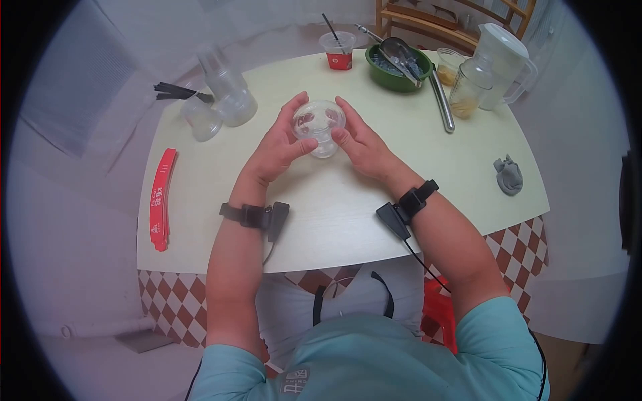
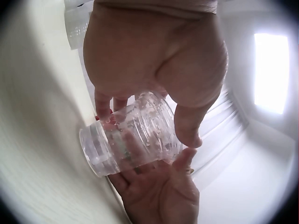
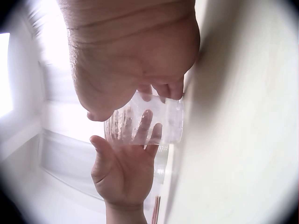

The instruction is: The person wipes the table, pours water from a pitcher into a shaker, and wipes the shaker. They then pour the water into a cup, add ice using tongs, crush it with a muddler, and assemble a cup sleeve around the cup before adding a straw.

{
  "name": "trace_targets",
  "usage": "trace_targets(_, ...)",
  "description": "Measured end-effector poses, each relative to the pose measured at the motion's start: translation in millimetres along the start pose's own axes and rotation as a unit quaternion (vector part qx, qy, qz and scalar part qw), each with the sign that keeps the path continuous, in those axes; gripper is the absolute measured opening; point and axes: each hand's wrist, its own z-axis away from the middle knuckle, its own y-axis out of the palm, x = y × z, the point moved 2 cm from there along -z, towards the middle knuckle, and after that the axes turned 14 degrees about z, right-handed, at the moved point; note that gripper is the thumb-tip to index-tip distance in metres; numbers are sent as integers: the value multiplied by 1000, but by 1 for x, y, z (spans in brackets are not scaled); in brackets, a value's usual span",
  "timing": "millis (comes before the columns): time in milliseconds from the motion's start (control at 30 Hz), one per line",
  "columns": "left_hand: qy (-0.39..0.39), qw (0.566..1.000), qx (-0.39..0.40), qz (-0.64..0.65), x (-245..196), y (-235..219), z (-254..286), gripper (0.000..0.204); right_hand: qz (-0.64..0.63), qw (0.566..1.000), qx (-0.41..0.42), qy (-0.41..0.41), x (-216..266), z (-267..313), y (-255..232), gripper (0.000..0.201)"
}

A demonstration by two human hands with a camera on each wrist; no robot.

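In the head view a clear plastic cup stands at the middle of the table, its wide round top uppermost. My left hand holds its left side, and my right hand curls round the right side. Both thumbs lie along the near side, close to the rim. The left wrist view shows the cup see-through and ridged, with fingers visible through its wall. From the right wrist, the cup sits between the two palms, its base close to the tabletop.
Clear cups and black straws lie back left; red paper strips lie at left. Behind stand a red-labelled cup, a green bowl with utensils, a metal rod and a pitcher. A grey cloth is at right.
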Motion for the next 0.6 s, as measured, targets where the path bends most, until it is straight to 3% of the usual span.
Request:
trace_targets(133, -23, 996, 5, 82, 6, -12, -1, 103, 77, 996, -44, 13, 4, -2, -6, 78)
trace_targets(200, -6, 1000, -4, 20, 7, -12, -2, 102, 3, 998, -46, 38, -1, -5, -6, 78)
trace_targets(300, 1, 999, -8, -53, 13, -15, -6, 103, -3, 1000, -22, 21, 0, -1, 0, 82)
trace_targets(433, -23, 999, -4, -41, 14, -17, -5, 101, 9, 1000, 1, 15, -3, -3, -2, 87)
trace_targets(600, -10, 1000, -23, -7, 12, -18, -5, 92, 8, 998, -59, -6, -13, -6, -1, 83)
